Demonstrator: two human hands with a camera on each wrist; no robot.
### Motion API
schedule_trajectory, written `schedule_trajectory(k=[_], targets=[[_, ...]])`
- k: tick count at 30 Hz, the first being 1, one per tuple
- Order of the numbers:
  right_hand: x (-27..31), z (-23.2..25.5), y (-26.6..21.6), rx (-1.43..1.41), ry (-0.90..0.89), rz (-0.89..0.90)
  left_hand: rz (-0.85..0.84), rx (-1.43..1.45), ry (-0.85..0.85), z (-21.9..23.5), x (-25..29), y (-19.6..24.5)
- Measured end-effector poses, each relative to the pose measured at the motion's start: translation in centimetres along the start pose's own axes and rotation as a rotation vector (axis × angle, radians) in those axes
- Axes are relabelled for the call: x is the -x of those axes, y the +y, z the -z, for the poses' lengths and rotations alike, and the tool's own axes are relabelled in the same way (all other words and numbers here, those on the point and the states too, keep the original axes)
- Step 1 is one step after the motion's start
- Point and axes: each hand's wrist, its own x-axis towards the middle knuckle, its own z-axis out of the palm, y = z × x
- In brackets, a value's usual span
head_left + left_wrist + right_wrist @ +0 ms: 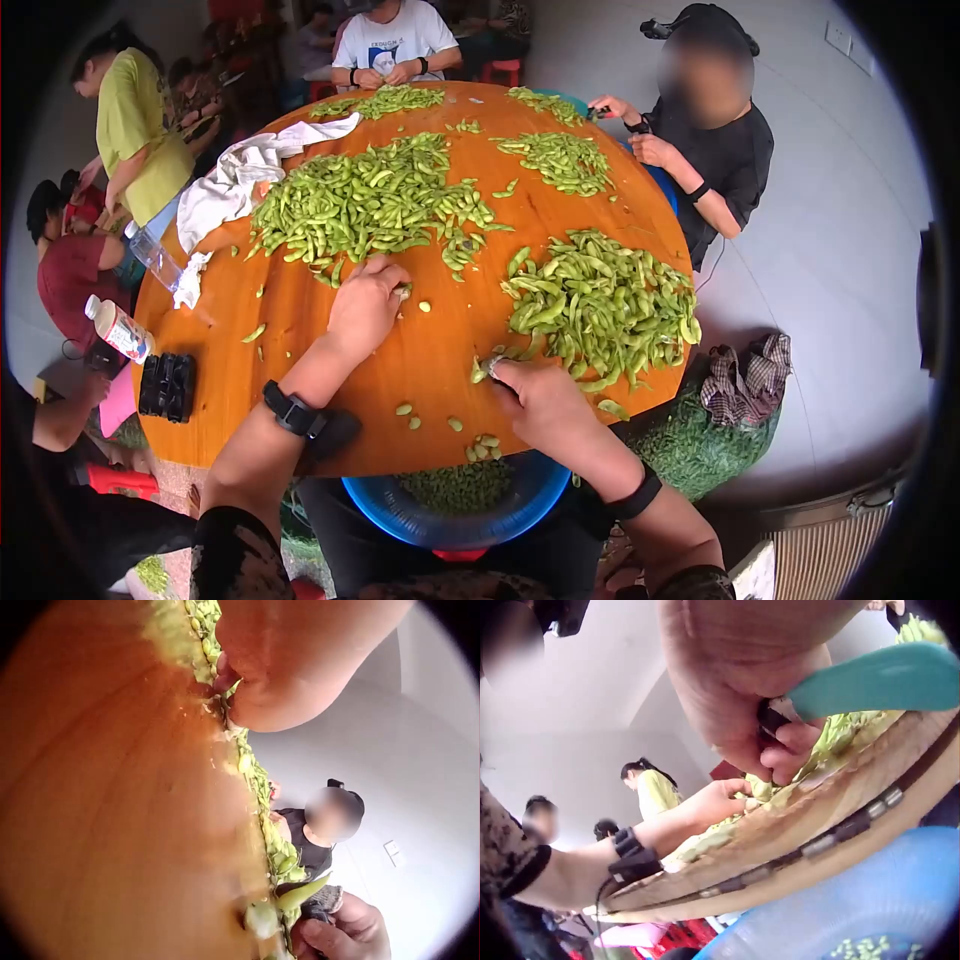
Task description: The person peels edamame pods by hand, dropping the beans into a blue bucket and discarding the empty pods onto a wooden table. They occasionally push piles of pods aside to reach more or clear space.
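Observation:
My left hand [365,305] is at the near edge of the large pile of green soybean pods [365,195], fingers curled and pinching a pod at their tips, largely hidden by the hand. My right hand [548,405] is beside the right-hand pile of pods [600,305]. It grips a tool with a teal handle [877,684]; the tool's working end is mostly hidden in the fingers. A pale green pod [304,892] sticks out at the right fingertips, beside a grey ribbed wrap [328,898]. Several shelled beans [484,447] lie between my forearms.
Below the round wooden table's [360,440] near edge, a blue basin [550,490] holds shelled beans. A white cloth [235,180], bottles and a black case [167,387] lie along the left. Other people sit around the table. A full mesh sack [710,445] stands at right.

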Motion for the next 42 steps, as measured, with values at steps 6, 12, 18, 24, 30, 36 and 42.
schedule_trajectory(k=[6,12,18,24,30,36,42], targets=[[-0.1,-0.5,-0.7,0.036,0.021,0.002,-0.069,-0.157,0.064,0.7,1.0,0.6],[-0.7,-0.3,-0.5,-0.110,0.043,-0.047,-0.042,0.218,0.034,2.0,6.3,7.4],[-1.1,-1.1,-2.4,-0.348,0.017,-0.092,0.242,0.557,-0.208,0.8,7.2,7.9],[-0.8,-2.0,-2.0,-0.397,0.052,-0.076,0.127,0.532,-0.149,0.1,7.7,7.3],[-0.5,-2.1,-0.7,-0.389,0.025,-0.175,0.086,0.160,-0.260,1.2,7.8,8.1],[-0.4,0.3,2.2,0.087,0.091,-0.134,-0.093,0.133,-0.096,0.3,8.5,5.8],[-1.1,0.4,-2.4,-0.763,-0.157,-0.498,0.036,0.505,-0.195,1.0,7.1,7.3]])
